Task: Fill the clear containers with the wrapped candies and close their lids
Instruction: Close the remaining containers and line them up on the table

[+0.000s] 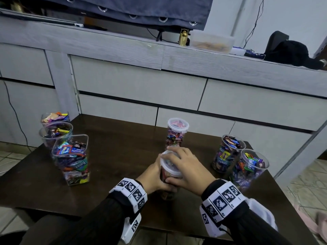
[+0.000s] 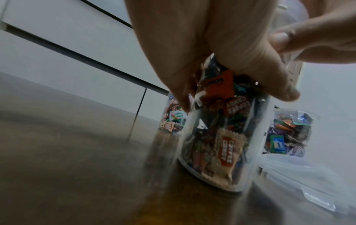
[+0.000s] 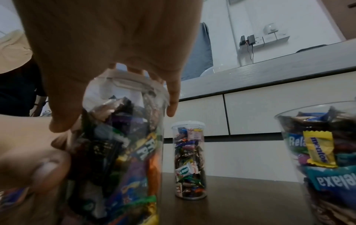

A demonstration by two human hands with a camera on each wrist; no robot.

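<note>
A tall clear round container [image 1: 168,177] full of wrapped candies stands upright on the dark table [image 1: 115,156], near the front middle. My left hand [image 1: 153,175] grips its body from the left side. Over its top sits a translucent white lid [image 1: 170,167], and my right hand [image 1: 184,167] is curled over that lid with the thumb down the near side. In the left wrist view my left hand [image 2: 221,65] wraps the container [image 2: 215,137]. In the right wrist view my right hand [image 3: 115,71] covers the lid [image 3: 125,86]. Whether the lid is fully seated is hidden.
Behind stands a lidded candy container [image 1: 177,133]. Two open candy-filled containers [image 1: 228,152] [image 1: 251,168] stand at the right. A square one [image 1: 72,160] and two round cups [image 1: 56,133] stand at the left. A loose clear lid [image 2: 298,172] lies beside the held container. Grey drawers [image 1: 141,85] rise behind the table.
</note>
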